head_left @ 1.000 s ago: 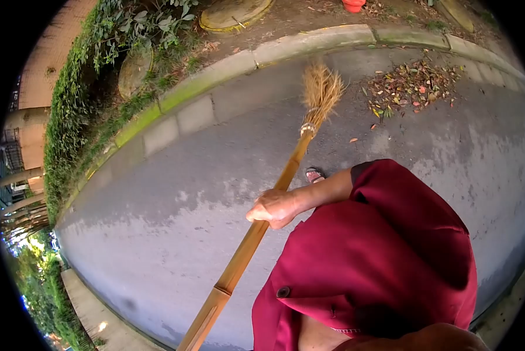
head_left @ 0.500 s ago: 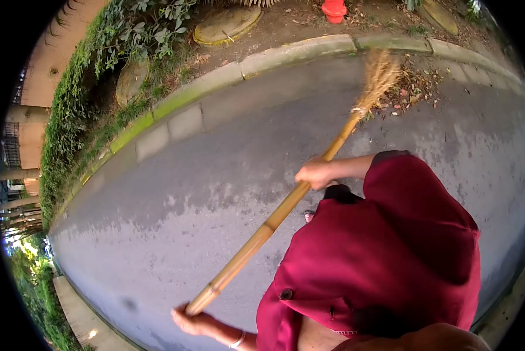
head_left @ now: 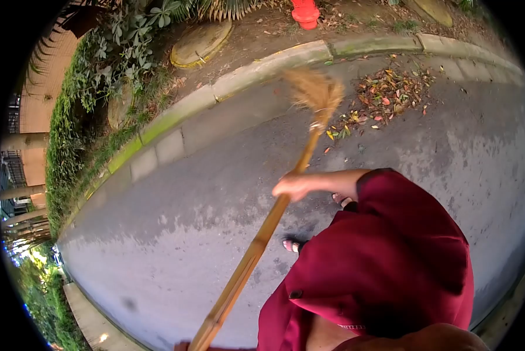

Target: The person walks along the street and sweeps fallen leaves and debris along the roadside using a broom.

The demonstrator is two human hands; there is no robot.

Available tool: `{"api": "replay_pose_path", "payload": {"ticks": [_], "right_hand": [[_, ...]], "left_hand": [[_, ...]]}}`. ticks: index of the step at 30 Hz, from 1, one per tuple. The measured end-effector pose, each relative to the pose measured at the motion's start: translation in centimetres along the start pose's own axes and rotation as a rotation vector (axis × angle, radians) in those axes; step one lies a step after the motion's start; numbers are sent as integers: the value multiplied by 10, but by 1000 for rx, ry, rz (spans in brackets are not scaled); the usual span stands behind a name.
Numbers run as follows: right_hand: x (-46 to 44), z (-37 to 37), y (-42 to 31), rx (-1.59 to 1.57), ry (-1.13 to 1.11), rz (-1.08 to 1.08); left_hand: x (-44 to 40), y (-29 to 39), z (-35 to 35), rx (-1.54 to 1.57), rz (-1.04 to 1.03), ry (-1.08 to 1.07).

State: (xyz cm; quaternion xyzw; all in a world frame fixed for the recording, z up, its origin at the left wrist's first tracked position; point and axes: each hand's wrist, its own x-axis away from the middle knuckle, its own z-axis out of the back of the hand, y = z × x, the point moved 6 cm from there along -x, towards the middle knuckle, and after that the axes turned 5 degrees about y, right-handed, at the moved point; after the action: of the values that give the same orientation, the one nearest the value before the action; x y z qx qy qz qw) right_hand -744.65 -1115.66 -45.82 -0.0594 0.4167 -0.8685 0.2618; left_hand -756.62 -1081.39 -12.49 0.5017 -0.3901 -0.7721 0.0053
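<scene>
A long bamboo-handled broom [head_left: 254, 251] runs slantwise from the bottom edge up toward the kerb. My right hand [head_left: 292, 186] is wrapped round the handle partway up. Only a sliver of my left hand [head_left: 182, 346] shows at the bottom edge, against the handle's near end; its fingers are mostly cut off. The straw bristles [head_left: 318, 93] are blurred and bent over to the left; whether they touch the road I cannot tell. To their right, a pile of dry leaves [head_left: 394, 93] in red, yellow and brown lies on the asphalt beside the kerb.
A curved stone kerb [head_left: 297, 57] borders a soil bed with a red hydrant [head_left: 306, 14] and a round cover [head_left: 201, 44]. A hedge [head_left: 69, 123] grows at left. My sandalled feet [head_left: 292, 245] stand on the grey road [head_left: 157, 257].
The broom's bristles have swung left, away from the leaf pile, which now shows more fully. My right hand has shifted left and down; my left hand has dropped mostly out of view.
</scene>
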Motion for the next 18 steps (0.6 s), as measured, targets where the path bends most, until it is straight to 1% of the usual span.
{"api": "replay_pose_path", "payload": {"ticks": [1, 2, 3, 5, 6, 8, 9, 11, 12, 13, 14, 15, 16, 17, 18], "right_hand": [[30, 14, 36, 38, -59, -156], [59, 29, 68, 88, -80, -234], [89, 41, 98, 57, -59, -248], [134, 70, 123, 225, -167, -380], [141, 77, 112, 225, -170, -368], [153, 92, 77, 165, -78, -362], [156, 93, 55, 151, -97, -354], [145, 82, 10, 154, -194, -352], [138, 70, -4, 95, -201, -307], [131, 56, -20, 75, -238, -225], [122, 46, -45, 22, -225, -131], [113, 35, -76, -34, -216, -12], [104, 16, -105, -80, -197, 76], [96, 3, -142, -137, -242, 153], [90, -18, -177, -217, -232, 289]], "left_hand": [[20, 24, -45, -169, -194, -118], [40, 5, -71, 34, 93, -161], [62, 20, -104, -186, -52, -294], [105, -1, -136, 33, 433, -313], [108, -4, -133, 26, 431, -304], [103, -17, -114, -82, 471, -189], [98, -17, -96, -37, 579, -138], [88, -13, -49, -181, 444, -107], [85, -12, -17, -143, 462, -51], [82, -13, 14, -93, 478, 5], [73, 2, 52, -113, 428, 84], [68, 24, 95, -135, 412, 220], [55, 48, 142, -184, 294, 228], [47, 91, 177, -348, 104, 260], [37, 119, 227, -303, 60, 446]]}}
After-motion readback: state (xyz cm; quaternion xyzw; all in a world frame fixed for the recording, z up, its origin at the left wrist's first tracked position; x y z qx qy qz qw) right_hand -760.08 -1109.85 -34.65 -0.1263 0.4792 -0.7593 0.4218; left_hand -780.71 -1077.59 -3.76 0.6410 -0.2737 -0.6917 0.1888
